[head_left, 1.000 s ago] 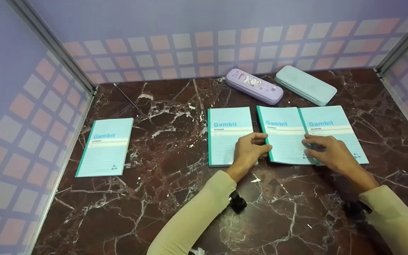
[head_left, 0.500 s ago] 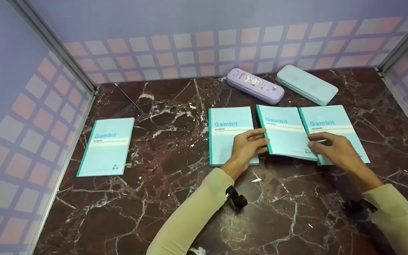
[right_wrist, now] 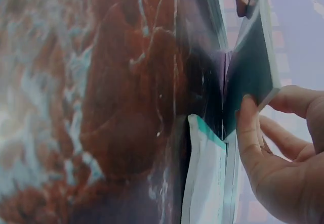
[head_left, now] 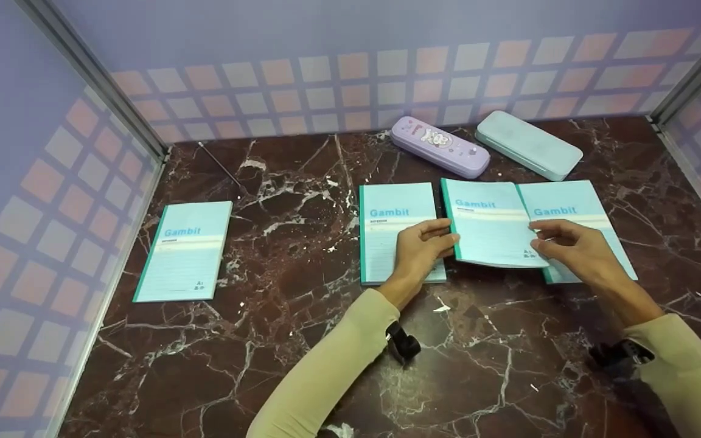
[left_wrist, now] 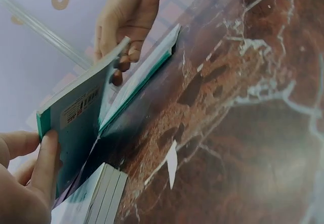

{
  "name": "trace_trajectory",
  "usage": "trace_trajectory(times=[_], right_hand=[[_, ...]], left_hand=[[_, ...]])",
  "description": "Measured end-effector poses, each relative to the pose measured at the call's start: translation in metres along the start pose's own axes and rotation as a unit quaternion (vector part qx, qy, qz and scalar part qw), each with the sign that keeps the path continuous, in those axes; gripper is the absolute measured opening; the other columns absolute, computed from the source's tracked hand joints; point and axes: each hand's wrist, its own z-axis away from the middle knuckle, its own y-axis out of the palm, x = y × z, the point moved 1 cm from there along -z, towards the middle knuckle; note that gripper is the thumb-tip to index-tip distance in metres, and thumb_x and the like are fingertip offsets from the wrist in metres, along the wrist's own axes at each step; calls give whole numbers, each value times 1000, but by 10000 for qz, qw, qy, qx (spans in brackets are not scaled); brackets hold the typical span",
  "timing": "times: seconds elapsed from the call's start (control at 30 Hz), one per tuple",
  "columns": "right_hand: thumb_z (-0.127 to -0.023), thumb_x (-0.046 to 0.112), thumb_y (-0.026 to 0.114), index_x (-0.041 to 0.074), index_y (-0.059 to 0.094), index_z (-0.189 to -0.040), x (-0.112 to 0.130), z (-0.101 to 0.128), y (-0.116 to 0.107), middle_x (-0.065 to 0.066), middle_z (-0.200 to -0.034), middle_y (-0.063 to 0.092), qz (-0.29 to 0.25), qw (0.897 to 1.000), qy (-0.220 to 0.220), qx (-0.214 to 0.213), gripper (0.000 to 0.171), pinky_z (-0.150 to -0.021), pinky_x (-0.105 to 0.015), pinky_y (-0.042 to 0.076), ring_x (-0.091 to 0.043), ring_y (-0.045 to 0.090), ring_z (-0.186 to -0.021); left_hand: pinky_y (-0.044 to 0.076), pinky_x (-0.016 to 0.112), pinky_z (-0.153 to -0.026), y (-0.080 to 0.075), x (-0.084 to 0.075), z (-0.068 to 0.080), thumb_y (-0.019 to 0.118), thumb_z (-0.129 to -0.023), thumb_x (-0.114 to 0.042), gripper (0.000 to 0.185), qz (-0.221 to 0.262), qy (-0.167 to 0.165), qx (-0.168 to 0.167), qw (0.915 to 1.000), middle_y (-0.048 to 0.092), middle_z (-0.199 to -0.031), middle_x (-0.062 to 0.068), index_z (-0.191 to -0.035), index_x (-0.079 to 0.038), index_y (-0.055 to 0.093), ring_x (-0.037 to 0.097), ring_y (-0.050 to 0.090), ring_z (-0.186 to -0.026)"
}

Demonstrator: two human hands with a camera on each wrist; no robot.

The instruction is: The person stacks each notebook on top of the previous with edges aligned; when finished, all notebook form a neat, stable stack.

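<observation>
Teal notebook (head_left: 490, 225) lifted, pinched by both hands (head_left: 420, 249) (head_left: 572, 249) | lilac case (head_left: 440, 147), mint case (head_left: 529, 145) closed, contents unseen

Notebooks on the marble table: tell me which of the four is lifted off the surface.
The middle notebook, third from the left. Both hands hold it: left hand at its spine edge, right hand at its other edge. The other three lie flat.

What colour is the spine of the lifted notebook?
Green, on the pale blue notebook; clearest in the head view.
</observation>
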Motion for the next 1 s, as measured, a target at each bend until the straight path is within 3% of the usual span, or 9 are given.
trace_trajectory(times=[0.3, 0.8, 1.0], right_hand=[[-104, 18, 72, 0, 67, -141, 7, 0, 5, -2, -121, 67, -33, 9994, -215, -273, 42, -79, -14, 52, -4, 64, -101], [-100, 14, 77, 2, 69, -139, 33, -12, 34, -15, -117, 70, -139, 9991, -398, -109, 42, -73, -16, 53, -6, 68, -93], [-99, 12, 79, 0, 70, -137, 41, -21, 48, -20, -116, 71, -222, 9987, -452, -65, 41, -75, -15, 55, -4, 68, -91]], left_hand=[[63, 34, -85, -13, -6, 7, 81, -95, -6, 30, -899, 349, 108, 9953, 76, -116, 5, -125, -4, 77, 16, 75, -96], [64, 29, -80, -51, -21, 16, 84, -89, 0, 30, -1530, 721, -171, 9854, 78, -109, 10, -119, 1, 78, 19, 75, -91], [63, 28, -79, -66, -26, 18, 85, -89, -1, 30, -1928, 871, -304, 9769, 79, -111, 11, -118, 0, 79, 21, 76, -94]])
